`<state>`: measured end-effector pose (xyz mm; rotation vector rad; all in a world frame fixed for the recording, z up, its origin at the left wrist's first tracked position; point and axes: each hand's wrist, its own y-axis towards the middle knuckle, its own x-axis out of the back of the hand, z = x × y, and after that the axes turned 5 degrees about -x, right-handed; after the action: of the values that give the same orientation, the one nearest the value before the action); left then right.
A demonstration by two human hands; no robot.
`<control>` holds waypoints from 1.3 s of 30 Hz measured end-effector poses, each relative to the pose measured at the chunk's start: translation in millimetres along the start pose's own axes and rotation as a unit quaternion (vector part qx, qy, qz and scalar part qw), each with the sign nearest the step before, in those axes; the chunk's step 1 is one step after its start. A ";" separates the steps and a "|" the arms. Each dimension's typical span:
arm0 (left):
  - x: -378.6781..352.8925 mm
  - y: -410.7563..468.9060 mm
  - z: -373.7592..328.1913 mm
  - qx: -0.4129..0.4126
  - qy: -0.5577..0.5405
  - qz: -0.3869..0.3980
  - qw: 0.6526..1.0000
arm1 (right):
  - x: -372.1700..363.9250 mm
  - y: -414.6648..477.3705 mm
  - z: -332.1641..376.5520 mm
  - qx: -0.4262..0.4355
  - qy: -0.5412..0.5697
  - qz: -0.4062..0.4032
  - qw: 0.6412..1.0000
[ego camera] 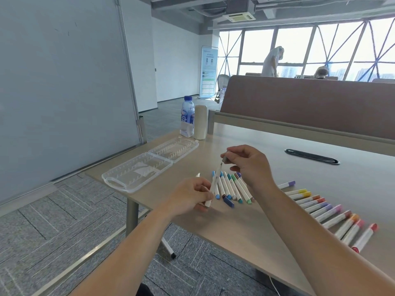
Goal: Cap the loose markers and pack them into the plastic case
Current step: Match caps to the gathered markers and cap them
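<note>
My left hand [190, 196] grips a white marker [213, 184] low on its body, with the tip up. My right hand [250, 165] pinches a small dark cap [225, 160] just above that tip. They are very close, but I cannot tell if they touch.

To do this well, I think I should hold the marker steady, line the cap up straight over the tip, and push down until it sits tight. If it goes on crooked, it may slip off or put ink on my fingers.

The case [136, 169] lies open at the left edge of the table [245, 227], with no markers in it. A bunch of markers [232, 186] lies on the table under my hands. A long row of markers [331, 210] lies by my right arm, running toward the front edge. A bottle [188, 118] and a cream flask [200, 121] stand at the far left corner. A dark slot [312, 156] sits nearer the far edge, in front of a brown divider [310, 103].

The room has a grey carpet [53, 221], a big white board [64, 82] on the left and tall windows [299, 50] far off, with two people near them.
</note>
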<state>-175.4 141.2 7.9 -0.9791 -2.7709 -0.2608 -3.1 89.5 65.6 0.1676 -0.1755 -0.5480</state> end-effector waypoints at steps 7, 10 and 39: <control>-1.9 -2.2 -2.1 -0.009 0.004 0.005 1.000 | -1.0 -3.4 -4.1 -0.005 0.010 0.018 1.000; -5.5 -3.2 -4.1 -0.015 0.006 -0.009 1.000 | -2.9 -5.3 -6.8 -0.003 0.004 0.020 1.000; 31.5 48.2 23.0 0.064 0.389 -0.126 0.910 | -58.7 79.1 -81.0 0.007 -0.369 0.072 0.927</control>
<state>-171.6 202.3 -2.0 -0.3506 -2.1196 -0.3964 4.3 196.1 -4.0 -0.0482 -0.9203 -0.4418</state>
